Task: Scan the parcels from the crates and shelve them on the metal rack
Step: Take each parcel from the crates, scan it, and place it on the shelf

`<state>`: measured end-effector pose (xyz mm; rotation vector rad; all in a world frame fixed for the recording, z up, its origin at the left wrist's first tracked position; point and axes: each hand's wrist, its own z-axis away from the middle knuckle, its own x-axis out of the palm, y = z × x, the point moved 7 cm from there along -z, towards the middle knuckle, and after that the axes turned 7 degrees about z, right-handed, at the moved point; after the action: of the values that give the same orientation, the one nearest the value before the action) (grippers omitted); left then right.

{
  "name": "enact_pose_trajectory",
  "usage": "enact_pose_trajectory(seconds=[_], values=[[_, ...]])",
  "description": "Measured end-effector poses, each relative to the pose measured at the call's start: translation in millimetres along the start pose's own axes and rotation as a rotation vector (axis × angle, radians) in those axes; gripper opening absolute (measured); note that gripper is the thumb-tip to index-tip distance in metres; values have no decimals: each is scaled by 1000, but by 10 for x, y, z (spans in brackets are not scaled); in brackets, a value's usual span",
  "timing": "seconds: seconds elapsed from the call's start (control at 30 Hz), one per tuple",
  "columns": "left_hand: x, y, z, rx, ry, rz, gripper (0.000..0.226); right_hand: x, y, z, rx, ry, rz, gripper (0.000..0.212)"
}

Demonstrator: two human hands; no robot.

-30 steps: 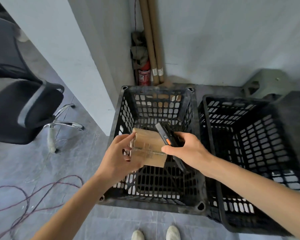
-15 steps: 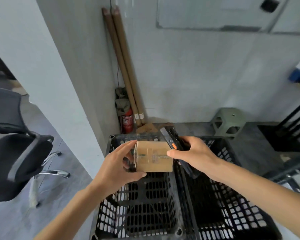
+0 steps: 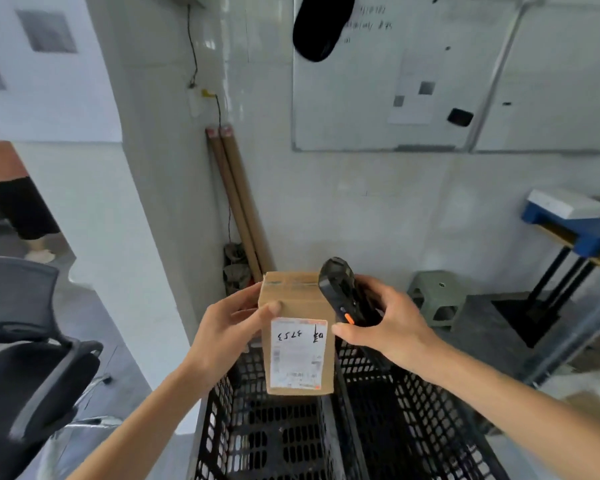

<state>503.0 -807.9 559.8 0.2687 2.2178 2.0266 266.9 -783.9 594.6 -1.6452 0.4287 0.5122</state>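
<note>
A small brown cardboard parcel (image 3: 293,299) is held up above two black plastic crates (image 3: 274,434). Its white shipping label with handwritten marks and barcodes faces me. My left hand (image 3: 229,327) grips the parcel's left side, thumb on the front face. My right hand (image 3: 388,323) holds a black handheld scanner (image 3: 343,292) with an orange button, right beside the parcel's right edge. The right crate (image 3: 420,420) sits against the left one. Both crates look empty where visible. A blue and black metal rack (image 3: 575,237) stands at the far right.
A black office chair (image 3: 25,358) is at the left. Cardboard tubes (image 3: 236,206) lean in the wall corner. A green plastic stool (image 3: 437,296) sits behind the crates. A whiteboard (image 3: 395,74) hangs on the wall. A person's legs (image 3: 18,206) show at the far left.
Both hands have risen with the parcel and scanner as my view tilted up. The parcel has been turned so its label faces me.
</note>
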Motion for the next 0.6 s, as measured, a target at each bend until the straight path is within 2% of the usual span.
enact_pose_trajectory(seconds=[0.07,0.17,0.27,0.43,0.5,0.6], values=[[88,155,54,18,40,-4,50,-116,-102,87,-17,46,-18,53],[261,335,203,49,42,-29,61,-291,-190,234,-23,115,-63,41],[478,450,402,39,-6,-8,62,-472,-259,421,-16,167,-124,30],[760,593,759,21,-84,2,81,-738,-302,817,15,192,-172,20],[890,668,910,27,-123,-13,79,-842,-327,982,34,196,-193,19],[1033,802,1074,62,-88,-2,69,-992,-388,1241,45,227,-202,19]])
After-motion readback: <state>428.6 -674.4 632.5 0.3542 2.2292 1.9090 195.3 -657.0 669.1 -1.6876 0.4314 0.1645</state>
